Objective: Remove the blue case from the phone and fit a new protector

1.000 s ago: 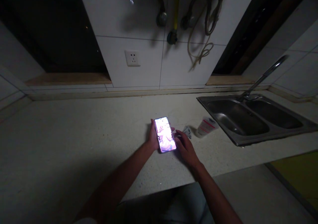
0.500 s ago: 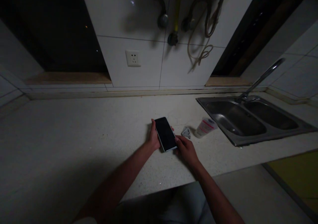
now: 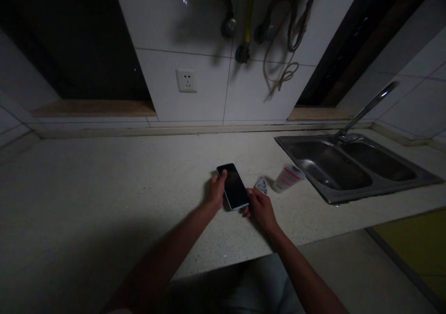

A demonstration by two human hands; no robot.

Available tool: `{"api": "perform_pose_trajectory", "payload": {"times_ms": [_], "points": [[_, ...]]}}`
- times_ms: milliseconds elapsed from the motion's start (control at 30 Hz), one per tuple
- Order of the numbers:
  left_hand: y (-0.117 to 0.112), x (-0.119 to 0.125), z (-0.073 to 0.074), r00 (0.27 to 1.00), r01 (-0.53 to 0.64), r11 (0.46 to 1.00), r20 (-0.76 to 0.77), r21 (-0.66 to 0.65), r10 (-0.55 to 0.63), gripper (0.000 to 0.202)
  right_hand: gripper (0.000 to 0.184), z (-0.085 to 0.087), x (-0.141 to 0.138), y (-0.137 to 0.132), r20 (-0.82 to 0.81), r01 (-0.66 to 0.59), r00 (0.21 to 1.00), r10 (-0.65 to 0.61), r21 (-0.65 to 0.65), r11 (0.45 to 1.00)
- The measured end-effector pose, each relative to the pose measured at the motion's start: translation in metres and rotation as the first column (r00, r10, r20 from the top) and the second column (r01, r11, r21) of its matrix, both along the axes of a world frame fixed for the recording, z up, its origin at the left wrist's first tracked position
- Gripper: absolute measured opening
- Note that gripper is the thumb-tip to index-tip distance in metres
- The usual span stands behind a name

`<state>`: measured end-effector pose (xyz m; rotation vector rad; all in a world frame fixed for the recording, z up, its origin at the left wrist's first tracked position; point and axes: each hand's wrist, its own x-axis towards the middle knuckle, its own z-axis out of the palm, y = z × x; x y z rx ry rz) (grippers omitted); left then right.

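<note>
A smartphone (image 3: 234,188) with a dark screen and a pale edge is held tilted over the counter. My left hand (image 3: 216,192) grips it along its left side, with the thumb lying over the screen near the upper left. At the phone's lower right corner is my right hand (image 3: 260,208), its thumb and fingers closed on the edge there. Just right of that hand lies a small crumpled wrapper (image 3: 260,185) on the counter. Beside the wrapper a translucent plastic cup (image 3: 287,179) with a red band leans to the right.
A double steel sink (image 3: 331,195) with a chrome tap (image 3: 369,107) is set into the pale countertop (image 3: 114,179) at right. The tiled wall behind bears a socket (image 3: 187,81), hoses and a yellow pipe (image 3: 249,19). The front counter edge runs close to my body.
My left thumb has moved from the phone's left edge onto its screen. The left fingers that showed past the right edge are now out of sight. The right hand stays at the lower corner.
</note>
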<state>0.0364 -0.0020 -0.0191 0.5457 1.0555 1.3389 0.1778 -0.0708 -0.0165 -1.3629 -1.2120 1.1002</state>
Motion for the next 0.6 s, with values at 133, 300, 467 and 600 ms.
{"api": "perform_pose_trajectory", "payload": {"times_ms": [133, 300, 467, 600], "points": [[-0.003, -0.002, 0.004, 0.996, -0.071, 0.997, -0.047, -0.019, 0.070, 0.036, 0.056, 0.001, -0.008, -0.007, 0.046, -0.094, 0.995, 0.093, 0.022, 0.995], [-0.004, -0.005, 0.010, 0.994, -0.056, 0.998, -0.094, -0.034, 0.052, 0.036, 0.055, -0.002, -0.012, -0.014, 0.141, -0.141, 0.981, 0.134, 0.041, 0.989], [-0.001, -0.009, 0.010, 0.995, -0.023, 0.998, -0.099, -0.061, 0.017, 0.039, 0.048, 0.002, -0.012, -0.015, 0.202, -0.214, 0.960, 0.196, 0.070, 0.974], [0.003, -0.013, 0.007, 0.995, 0.006, 0.995, -0.097, -0.099, -0.016, 0.040, 0.044, 0.010, -0.011, -0.012, 0.275, -0.245, 0.938, 0.209, 0.103, 0.964]]}}
